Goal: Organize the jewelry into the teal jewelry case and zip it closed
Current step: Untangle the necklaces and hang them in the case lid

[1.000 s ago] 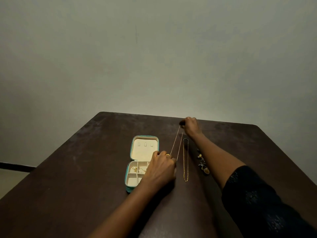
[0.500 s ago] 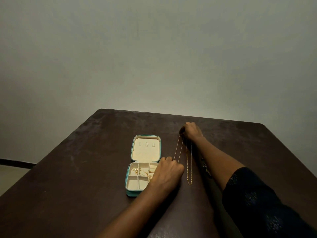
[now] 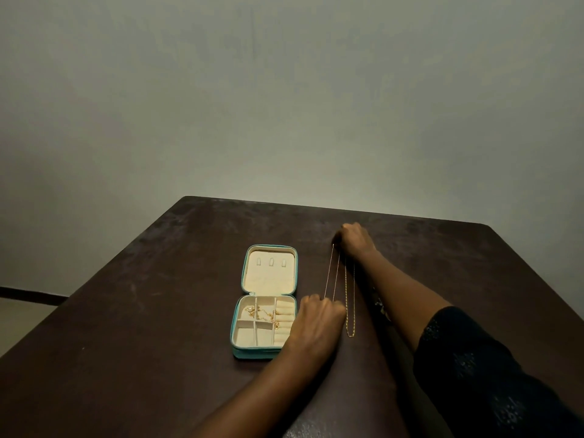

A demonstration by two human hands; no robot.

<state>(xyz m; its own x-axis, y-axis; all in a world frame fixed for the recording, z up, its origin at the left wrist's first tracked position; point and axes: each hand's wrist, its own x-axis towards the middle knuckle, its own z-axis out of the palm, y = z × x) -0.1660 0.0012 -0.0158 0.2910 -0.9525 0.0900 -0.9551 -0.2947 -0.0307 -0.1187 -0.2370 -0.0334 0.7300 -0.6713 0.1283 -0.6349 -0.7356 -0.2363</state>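
Observation:
The teal jewelry case (image 3: 240, 354) lies open on the dark table, lid flat behind its cream tray. Small gold pieces (image 3: 262, 314) lie in the tray's compartments. A thin gold chain (image 3: 331, 273) is stretched taut in two strands between my hands. My left hand (image 3: 316, 324) pinches its near end just right of the case. My right hand (image 3: 355, 238) pinches its far end further back. A second, thicker gold chain (image 3: 350, 298) lies straight on the table just right of the stretched one. Small dark jewelry pieces (image 3: 380, 306) show partly behind my right forearm.
The dark brown table (image 3: 142, 327) ends at its far edge near a plain wall. Its left edge runs diagonally, with floor and a dark skirting strip (image 3: 28, 295) beyond. My right sleeve is dark and patterned.
Both hands have come lower toward the table with the thin chain still stretched between them. The left hand shifted slightly right, uncovering more of the case's tray.

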